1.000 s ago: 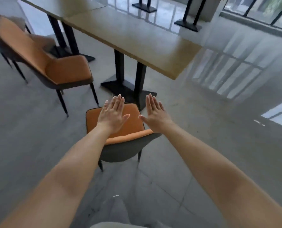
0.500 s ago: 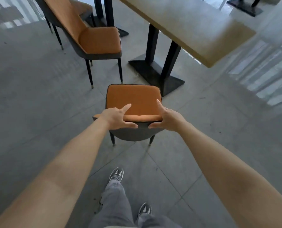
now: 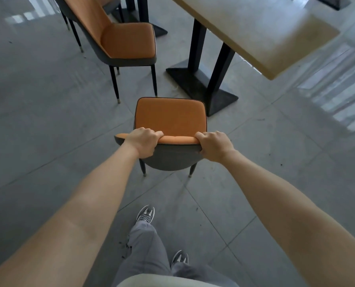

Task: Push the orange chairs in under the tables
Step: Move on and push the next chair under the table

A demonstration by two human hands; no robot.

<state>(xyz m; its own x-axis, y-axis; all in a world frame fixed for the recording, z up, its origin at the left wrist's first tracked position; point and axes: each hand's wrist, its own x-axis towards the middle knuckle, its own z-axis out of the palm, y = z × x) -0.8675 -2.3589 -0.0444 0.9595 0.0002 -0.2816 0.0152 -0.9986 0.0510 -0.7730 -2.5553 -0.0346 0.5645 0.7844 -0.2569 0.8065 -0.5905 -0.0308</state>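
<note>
View from the head camera, looking down across a grey tiled floor [image 3: 48,125]. A long pale table [image 3: 261,32] on a black pedestal base [image 3: 201,88] fills the upper right; its near corner overhangs open floor. The near orange chair [image 3: 170,119] stands in front of the person, its seat clear of the tabletop edge and its front right corner just beside the base plate. A second orange chair [image 3: 129,40] stands to the upper left, angled and also not tucked in. The left hand [image 3: 143,141] and right hand [image 3: 215,146] are both closed over the top rail of the near chair's backrest, fingers curled to the front, thumbs behind, one at each end. The step in hand appears to be the push; it would go best with even force through both hands, kept low and level so the legs slide rather than tip, and steered slightly right so the seat passes under the tabletop. The chief obstacle is the pedestal base, which the front legs could strike; the second chair's near legs [image 3: 155,79] stand close on the left.
</note>
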